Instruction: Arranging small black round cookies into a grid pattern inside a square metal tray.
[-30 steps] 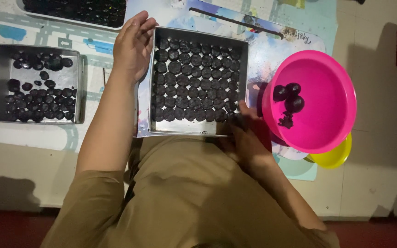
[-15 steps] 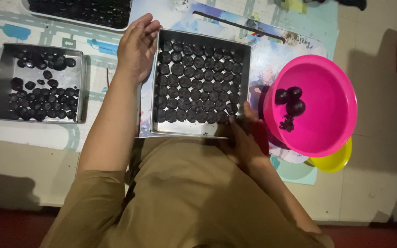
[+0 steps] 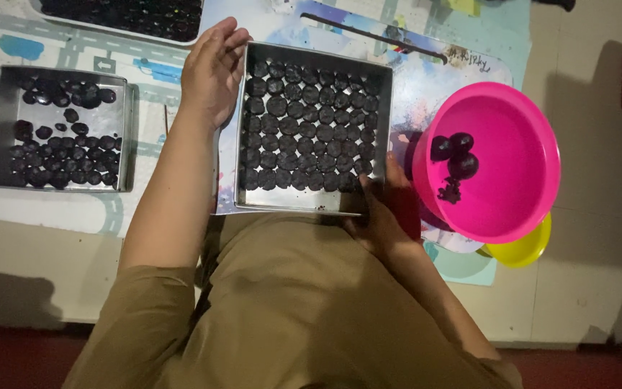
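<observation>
Head view. Landmark: square metal tray [image 3: 390, 108], shiny thin walls, floor packed with rows of dark, matte, round flattened pieces [image 3: 304, 130]; only a bare strip of floor shows at its near edge. The tray sits on a printed play mat [image 3: 426, 65].

Left hand [image 3: 210, 72] lies flat against the tray's left wall near the far corner, fingers extended, not closed around anything. Right hand [image 3: 383, 209] is at the tray's near right corner, thumb over the rim, fingers under or behind the wall; it appears to grip the corner.

Right of the tray: glossy pink round plastic bowl [image 3: 520, 137] holding a few dark lumps [image 3: 455, 155], stacked on a yellow bowl [image 3: 523, 248]. Left of the tray: a second metal tray [image 3: 1, 130], partly filled with smaller dark pieces. Beyond the tray's far-left corner, a third tray [image 3: 109, 25], cropped.
</observation>
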